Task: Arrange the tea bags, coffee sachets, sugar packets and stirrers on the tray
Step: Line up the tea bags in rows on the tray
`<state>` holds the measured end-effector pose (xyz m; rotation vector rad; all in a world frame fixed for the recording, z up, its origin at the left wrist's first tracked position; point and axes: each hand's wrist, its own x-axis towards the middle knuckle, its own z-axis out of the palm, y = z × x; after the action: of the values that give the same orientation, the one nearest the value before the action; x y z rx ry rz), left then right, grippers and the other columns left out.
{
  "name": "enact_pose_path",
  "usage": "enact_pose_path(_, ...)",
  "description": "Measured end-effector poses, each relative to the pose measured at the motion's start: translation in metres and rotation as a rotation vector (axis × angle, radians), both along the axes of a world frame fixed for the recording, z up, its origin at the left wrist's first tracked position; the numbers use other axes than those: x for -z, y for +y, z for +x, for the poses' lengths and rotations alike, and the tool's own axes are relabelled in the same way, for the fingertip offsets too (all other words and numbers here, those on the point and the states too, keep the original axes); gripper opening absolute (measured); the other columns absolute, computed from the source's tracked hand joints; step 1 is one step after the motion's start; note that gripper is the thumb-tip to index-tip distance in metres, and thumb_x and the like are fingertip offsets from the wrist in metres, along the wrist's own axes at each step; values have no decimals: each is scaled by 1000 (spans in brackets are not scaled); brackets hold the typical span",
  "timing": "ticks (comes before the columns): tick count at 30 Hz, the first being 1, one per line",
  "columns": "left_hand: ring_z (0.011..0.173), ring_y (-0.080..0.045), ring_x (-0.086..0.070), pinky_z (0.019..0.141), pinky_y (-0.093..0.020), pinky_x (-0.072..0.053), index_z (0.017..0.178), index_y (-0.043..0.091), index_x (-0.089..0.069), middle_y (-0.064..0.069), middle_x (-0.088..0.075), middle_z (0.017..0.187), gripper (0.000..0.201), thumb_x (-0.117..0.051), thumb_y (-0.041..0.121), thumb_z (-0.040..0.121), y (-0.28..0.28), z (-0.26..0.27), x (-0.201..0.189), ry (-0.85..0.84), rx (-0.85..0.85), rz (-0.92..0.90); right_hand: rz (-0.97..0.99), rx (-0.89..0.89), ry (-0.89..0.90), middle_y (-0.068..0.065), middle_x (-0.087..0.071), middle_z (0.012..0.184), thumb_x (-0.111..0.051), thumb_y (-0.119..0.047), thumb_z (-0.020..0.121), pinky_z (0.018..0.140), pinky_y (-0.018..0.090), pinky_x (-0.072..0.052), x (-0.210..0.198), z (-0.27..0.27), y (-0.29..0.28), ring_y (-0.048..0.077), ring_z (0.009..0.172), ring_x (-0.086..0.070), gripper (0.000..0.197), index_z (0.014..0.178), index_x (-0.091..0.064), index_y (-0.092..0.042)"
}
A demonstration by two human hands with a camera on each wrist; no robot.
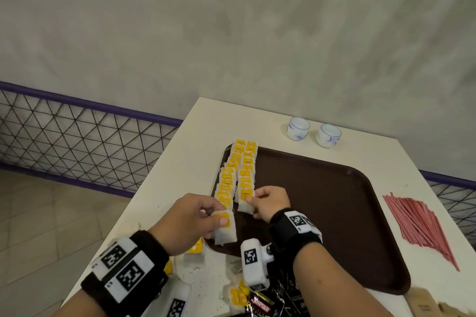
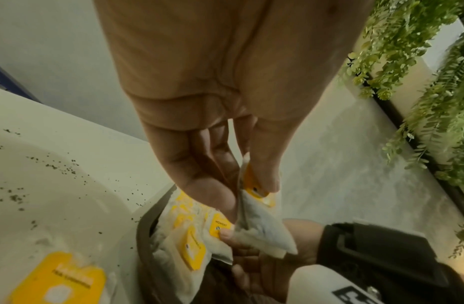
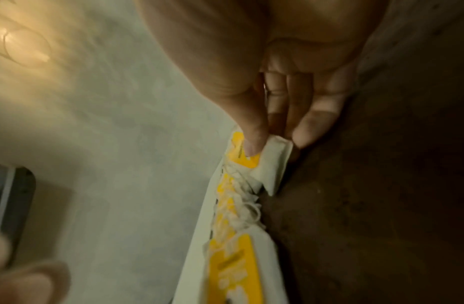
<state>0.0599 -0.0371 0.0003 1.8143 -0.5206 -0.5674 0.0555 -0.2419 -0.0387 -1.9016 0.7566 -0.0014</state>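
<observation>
A dark brown tray point(image 1: 322, 213) lies on the white table point(image 1: 180, 162). Two rows of white tea bags with yellow tags point(image 1: 235, 170) run along its left edge. My left hand point(image 1: 195, 216) pinches one tea bag point(image 1: 225, 230) point(image 2: 262, 224) by its yellow tag, just above the tray's near left corner. My right hand point(image 1: 268, 202) pinches the nearest tea bag of the right row point(image 1: 244, 201) point(image 3: 267, 162), thumb on its yellow tag. Red stirrers point(image 1: 422, 224) lie in a heap on the table right of the tray. Coffee sachets point(image 1: 268, 304) lie at the near edge.
Two small white cups point(image 1: 313, 131) stand behind the tray. Loose tea bags point(image 1: 238, 294) and dark crumbs lie on the table near me. Brown packets point(image 1: 422, 304) sit at the bottom right. A wire mesh fence point(image 1: 77, 136) borders the table's left side.
</observation>
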Motion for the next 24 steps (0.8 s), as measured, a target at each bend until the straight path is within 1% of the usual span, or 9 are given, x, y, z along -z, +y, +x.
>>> enact_pose_path(2,64,-24,-63,61,-33,-55,78,19,-72,-9,-64,79,7,-71,14,82,-5,1,1,-27,-1,41,-88,8,-8,1,-65,77,-81,-15,74,71,32,-56,0,3,0,18,72,-62,22,68,-60,-20)
enact_pose_path(5,71,-23,-65,70,-36,-56,73,28,-69,5,-60,76,15,-74,14,78,-16,4,2,-74,-16,138,-124,3,-11,-4,-63,75,-83,-15,72,59,20,-46,-3,1,-1,13,70,-60,22,75,-61,-18)
enact_pose_path(8,68,-6,-54,67,-22,-45,80,27,-67,7,-58,81,11,-73,18,79,-29,7,1,-177,4,238,-53,-5,-9,3,-67,80,-84,-21,71,66,29,-54,-5,-4,-4,16,70,-64,26,81,-60,-19)
enact_pose_path(11,64,-4,-51,65,-22,-46,86,22,-68,5,-57,84,10,-73,17,79,-40,13,0,-171,-4,247,67,-42,-50,6,-66,86,-71,-24,85,58,27,-50,-18,-20,-8,14,62,-60,14,90,-60,-17)
enact_pose_path(14,59,-6,-50,60,-23,-47,87,19,-67,4,-56,84,10,-72,15,80,-52,16,-2,-144,-15,245,239,-254,-73,3,-67,86,-58,-24,94,55,22,-46,-38,-42,-12,12,64,-59,13,98,-65,-15)
enact_pose_path(16,55,-6,-50,52,-19,-46,85,18,-66,4,-55,82,9,-71,13,81,-58,15,-3,-123,-17,212,264,-376,-79,1,-67,78,-62,-19,92,55,20,-47,-42,-51,-14,13,64,-60,9,98,-66,-13)
enact_pose_path(19,57,-9,-53,49,-17,-49,83,18,-64,3,-55,79,9,-71,13,81,-63,10,-6,-85,-12,147,146,-415,-104,2,-64,63,-67,-4,86,54,20,-46,-39,-55,-14,11,57,-59,10,85,-66,-14)
enact_pose_path(21,62,-11,-57,53,-18,-50,91,16,-64,2,-59,83,14,-73,19,80,-59,4,-10,-66,0,93,85,-370,-110,3,-63,61,-68,-4,85,52,21,-46,-35,-53,-14,10,55,-58,11,80,-65,-13)
enact_pose_path(24,78,-10,-64,68,-19,-50,101,27,-60,8,-62,95,30,-76,29,76,-37,-1,-11,-185,-68,147,35,-281,-71,4,-65,64,-66,-1,86,53,22,-46,-26,-46,-14,12,57,-59,13,79,-64,-12)
